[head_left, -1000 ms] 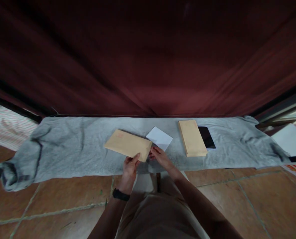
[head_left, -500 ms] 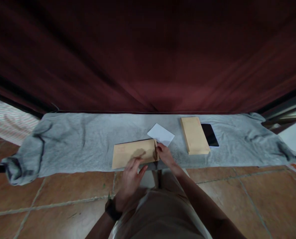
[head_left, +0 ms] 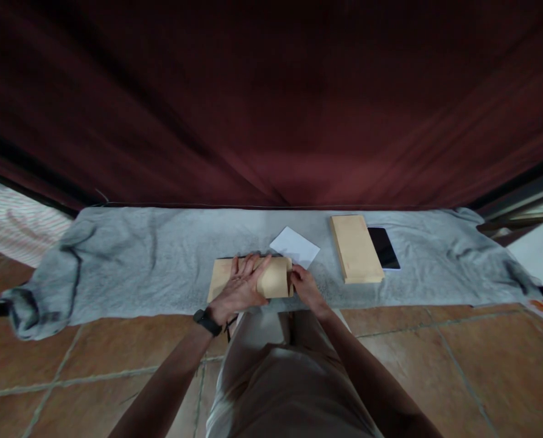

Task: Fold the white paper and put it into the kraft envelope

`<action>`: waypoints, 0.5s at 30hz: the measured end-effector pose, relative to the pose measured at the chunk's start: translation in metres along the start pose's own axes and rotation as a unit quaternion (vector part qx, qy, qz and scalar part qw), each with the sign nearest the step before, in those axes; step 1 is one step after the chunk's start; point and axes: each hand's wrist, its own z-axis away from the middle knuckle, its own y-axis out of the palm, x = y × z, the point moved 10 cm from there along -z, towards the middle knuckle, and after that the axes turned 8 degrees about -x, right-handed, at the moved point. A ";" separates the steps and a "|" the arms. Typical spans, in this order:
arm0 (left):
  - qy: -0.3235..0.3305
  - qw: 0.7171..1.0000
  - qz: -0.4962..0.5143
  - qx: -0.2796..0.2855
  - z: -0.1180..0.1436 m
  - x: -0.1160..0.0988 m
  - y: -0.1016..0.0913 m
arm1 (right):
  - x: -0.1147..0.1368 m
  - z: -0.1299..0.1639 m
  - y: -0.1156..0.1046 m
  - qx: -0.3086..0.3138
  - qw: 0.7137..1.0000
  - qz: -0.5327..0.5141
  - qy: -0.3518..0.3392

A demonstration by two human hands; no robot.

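A brown envelope point(head_left: 277, 281) lies flat on the grey cloth point(head_left: 153, 261) near its front edge. My left hand point(head_left: 241, 285) rests flat on top of it with fingers spread. My right hand point(head_left: 302, 285) pinches the envelope's right end, at the flap. A folded white paper point(head_left: 295, 246) lies just behind the envelope, to the right. A black watch point(head_left: 207, 322) is on my left wrist.
A stack of brown envelopes point(head_left: 355, 247) lies to the right with a dark phone point(head_left: 383, 247) beside it. A dark red curtain point(head_left: 271, 103) hangs behind the cloth. White sheets point(head_left: 539, 254) sit at far right. Brown floor tiles point(head_left: 93, 359) lie below.
The envelope came down from a tilted hold to lie flat and square on the cloth. My left hand moved from its lower edge onto its top; my right hand stayed at the right end.
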 end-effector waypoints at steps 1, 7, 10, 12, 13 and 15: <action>0.004 1.000 -0.002 -0.013 -0.001 -0.002 -0.004 | 0.003 0.002 -0.003 -0.010 1.000 0.011 -0.008; 0.034 0.998 -0.024 -0.049 0.000 -0.014 -0.012 | 0.041 0.018 -0.043 -0.121 0.987 0.044 -0.096; 0.040 0.997 -0.024 -0.059 -0.001 -0.018 -0.010 | 0.033 0.015 -0.035 -0.025 0.999 -0.040 -0.020; 0.053 0.997 -0.020 -0.060 -0.002 -0.022 -0.007 | 0.022 0.019 -0.013 0.103 0.982 -0.143 0.073; 0.062 0.996 -0.018 -0.058 -0.002 -0.026 -0.005 | 0.019 0.024 -0.003 0.159 0.961 -0.192 0.116; 0.081 0.995 -0.014 -0.056 -0.002 -0.033 -0.003 | 0.016 0.034 0.008 0.232 0.921 -0.260 0.176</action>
